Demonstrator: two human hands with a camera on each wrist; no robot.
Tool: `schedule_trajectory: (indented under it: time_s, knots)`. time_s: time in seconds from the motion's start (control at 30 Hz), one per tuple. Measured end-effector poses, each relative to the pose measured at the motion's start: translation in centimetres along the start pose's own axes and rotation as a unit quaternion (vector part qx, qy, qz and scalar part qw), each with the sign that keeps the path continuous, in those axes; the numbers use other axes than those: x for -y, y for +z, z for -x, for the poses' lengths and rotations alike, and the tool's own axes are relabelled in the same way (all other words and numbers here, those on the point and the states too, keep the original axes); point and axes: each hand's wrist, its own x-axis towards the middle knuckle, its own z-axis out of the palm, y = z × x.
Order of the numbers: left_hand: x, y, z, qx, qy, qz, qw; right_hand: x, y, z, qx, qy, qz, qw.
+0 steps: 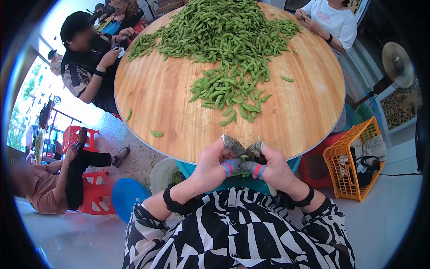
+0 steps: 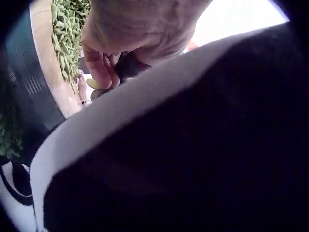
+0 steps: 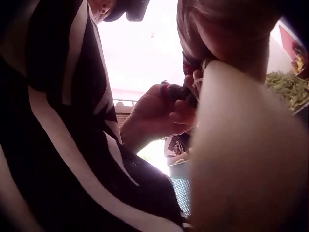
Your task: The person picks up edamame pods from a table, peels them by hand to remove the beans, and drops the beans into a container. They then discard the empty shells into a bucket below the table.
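Both hands meet at the near table edge in the head view, fingers curled, with cloth covers on some fingertips. A small green pod (image 1: 244, 157) shows between them, pinched by the left hand (image 1: 209, 165) and the right hand (image 1: 275, 167); much of it is hidden. In the left wrist view a pale green pod end (image 2: 93, 84) sticks out by the fingertips of the left hand (image 2: 140, 29). The right wrist view has the left hand (image 3: 154, 116) against the right hand (image 3: 224, 34). A large heap of green pods (image 1: 215, 31) lies on the round table (image 1: 156, 107).
Below the table edge are a teal basin (image 1: 184, 168), a whitish bucket (image 1: 162, 175) and a blue tub (image 1: 129, 197). An orange crate (image 1: 342, 170) with bags stands at the right. People sit around the table and at the left, near red stools (image 1: 96, 193). Loose pods lie about the tabletop.
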Motion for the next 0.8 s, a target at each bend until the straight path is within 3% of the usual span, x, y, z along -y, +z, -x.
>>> schedule_trajectory:
  time_s: [0.13, 0.2, 0.23, 0.27, 0.33, 0.37, 0.43, 0.47, 0.53, 0.6, 0.67, 0.8]
  knots:
    - [-0.4, -0.6, 0.6, 0.032, -0.025, 0.028, 0.999, 0.5, -0.8, 0.4, 0.052, 0.091, -0.118, 0.987]
    - [-0.6, -2.4, 1.4, 0.107, 0.012, -0.185, 0.977, 0.9, -0.6, 0.6, 0.091, 0.086, -0.033, 0.992]
    - [-1.8, -3.4, 2.3, 0.125, 0.057, -0.369, 0.919, 0.4, -0.6, 0.8, 0.088, 0.066, -0.040, 0.993]
    - [-3.3, -4.5, 3.7, 0.140, 0.099, -0.536, 0.826, 0.1, -0.7, 1.0, 0.085, 0.066, -0.042, 0.993]
    - [-4.3, -7.0, 6.7, 0.174, -0.057, -0.655, 0.733, -0.4, -0.9, 1.6, 0.116, 0.017, 0.002, 0.993]
    - [-4.8, -7.8, 7.3, 0.176, -0.058, -0.658, 0.730, -0.8, -0.9, 1.8, 0.118, 0.013, 0.016, 0.993]
    - [-5.5, -8.5, 8.3, 0.132, -0.103, -0.714, 0.680, -0.8, -0.9, 1.7, 0.111, 0.048, 0.020, 0.993]
    - [-5.6, -8.6, 7.7, 0.128, -0.103, -0.716, 0.678, -0.7, -0.9, 1.4, 0.104, 0.083, 0.027, 0.991]
    - [-5.8, -9.0, 4.2, 0.070, -0.019, -0.655, 0.752, -0.8, -0.8, 1.3, 0.081, 0.083, -0.037, 0.993]
    - [-4.9, -8.8, 0.0, -0.016, 0.103, -0.592, 0.799, -1.1, -0.7, 1.2, 0.056, 0.091, -0.100, 0.989]
    - [-3.5, -9.1, -4.5, -0.032, 0.190, -0.563, 0.803, -1.2, -0.9, 1.0, 0.025, 0.046, -0.240, 0.969]
    - [-0.7, -8.4, -8.6, -0.048, 0.163, -0.617, 0.768, -1.2, -1.0, 1.3, 0.007, 0.068, -0.338, 0.939]
